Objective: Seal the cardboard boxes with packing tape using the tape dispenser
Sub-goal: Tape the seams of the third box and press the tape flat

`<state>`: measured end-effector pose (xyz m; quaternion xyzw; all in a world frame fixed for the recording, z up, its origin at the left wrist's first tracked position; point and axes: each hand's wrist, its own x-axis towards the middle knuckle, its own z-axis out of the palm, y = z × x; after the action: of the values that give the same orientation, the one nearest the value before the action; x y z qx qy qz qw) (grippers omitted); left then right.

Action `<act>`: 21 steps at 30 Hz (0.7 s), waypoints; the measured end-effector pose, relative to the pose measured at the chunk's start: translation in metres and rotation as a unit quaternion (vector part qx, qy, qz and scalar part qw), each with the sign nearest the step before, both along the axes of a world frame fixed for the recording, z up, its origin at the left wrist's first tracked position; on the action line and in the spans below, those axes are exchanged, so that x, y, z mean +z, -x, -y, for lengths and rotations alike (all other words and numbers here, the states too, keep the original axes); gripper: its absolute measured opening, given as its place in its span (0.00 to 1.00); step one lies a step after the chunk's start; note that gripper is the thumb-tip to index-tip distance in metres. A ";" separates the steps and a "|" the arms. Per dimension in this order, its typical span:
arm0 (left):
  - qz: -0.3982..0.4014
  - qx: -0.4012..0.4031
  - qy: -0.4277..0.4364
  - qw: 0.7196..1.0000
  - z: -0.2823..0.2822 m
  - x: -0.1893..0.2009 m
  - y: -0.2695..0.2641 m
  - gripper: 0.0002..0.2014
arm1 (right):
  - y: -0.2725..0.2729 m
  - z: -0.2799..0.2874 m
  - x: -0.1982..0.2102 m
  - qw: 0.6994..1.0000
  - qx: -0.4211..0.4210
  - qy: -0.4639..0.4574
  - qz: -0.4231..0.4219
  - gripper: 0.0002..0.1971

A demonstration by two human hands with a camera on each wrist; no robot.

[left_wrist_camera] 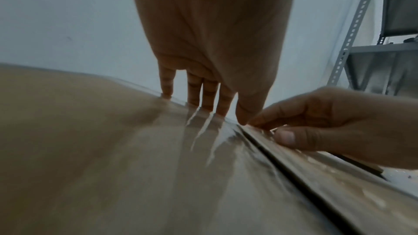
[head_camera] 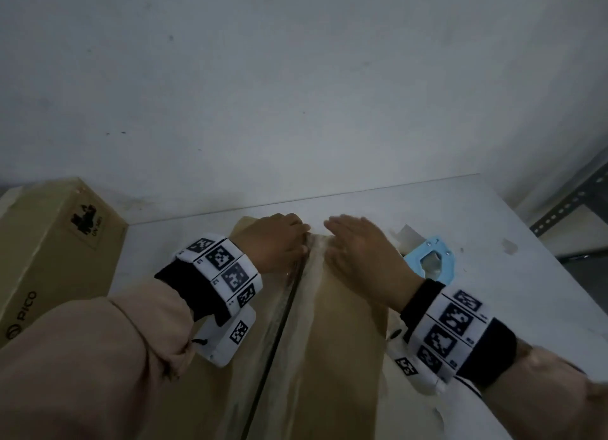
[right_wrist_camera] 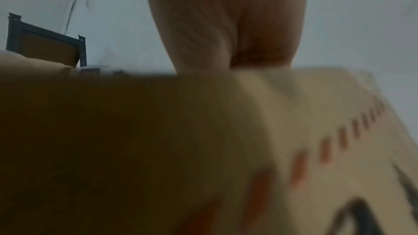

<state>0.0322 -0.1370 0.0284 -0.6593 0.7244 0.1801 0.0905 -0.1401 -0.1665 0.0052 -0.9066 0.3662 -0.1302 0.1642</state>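
While tape (head_camera: 296, 308) spans the box (head_camera: 345, 324) seam from near edge to far, left hand (head_camera: 273, 242) and right hand (head_camera: 358, 252), fingers flat, should press outward firmly; dispenser (head_camera: 431, 262) lies right, beyond.

Matt brown cardboard box (head_camera: 345, 324), glossy wrinkled clear tape (left_wrist_camera: 210, 140) along its seam, light-blue plastic dispenser (head_camera: 431, 262), perforated grey metal shelving (left_wrist_camera: 355, 29)

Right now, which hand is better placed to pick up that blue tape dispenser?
Right. The right hand rests on the box flap beside the blue tape dispenser; the left hand lies across the seam, farther away.
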 end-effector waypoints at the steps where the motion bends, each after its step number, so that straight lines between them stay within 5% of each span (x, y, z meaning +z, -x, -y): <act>1: -0.003 0.003 -0.003 1.000 0.002 -0.001 -0.001 0.24 | -0.003 0.003 -0.002 1.000 0.019 -0.006 -0.023 0.20; 10: -0.033 0.049 -0.054 0.997 0.019 0.002 -0.012 0.21 | 0.011 0.013 0.001 0.985 -0.065 -0.139 -0.074 0.20; 15: 0.085 0.114 -0.062 0.988 0.013 0.005 -0.050 0.23 | 0.038 0.006 -0.003 0.989 -0.097 -0.065 -0.089 0.22; 19: 0.036 0.174 -0.056 0.983 -0.002 0.008 -0.069 0.22 | 0.054 -0.001 -0.001 0.980 -0.168 -0.042 -0.094 0.31; 21: 0.022 0.175 -0.067 0.982 -0.005 0.011 -0.068 0.23 | 0.054 -0.004 0.001 0.973 -0.195 -0.048 -0.118 0.29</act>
<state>0.0999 -0.1316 0.0391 -0.7723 0.5819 0.2262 0.1176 -0.1939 -0.1620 0.0059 -0.8180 0.5582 -0.0339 0.1346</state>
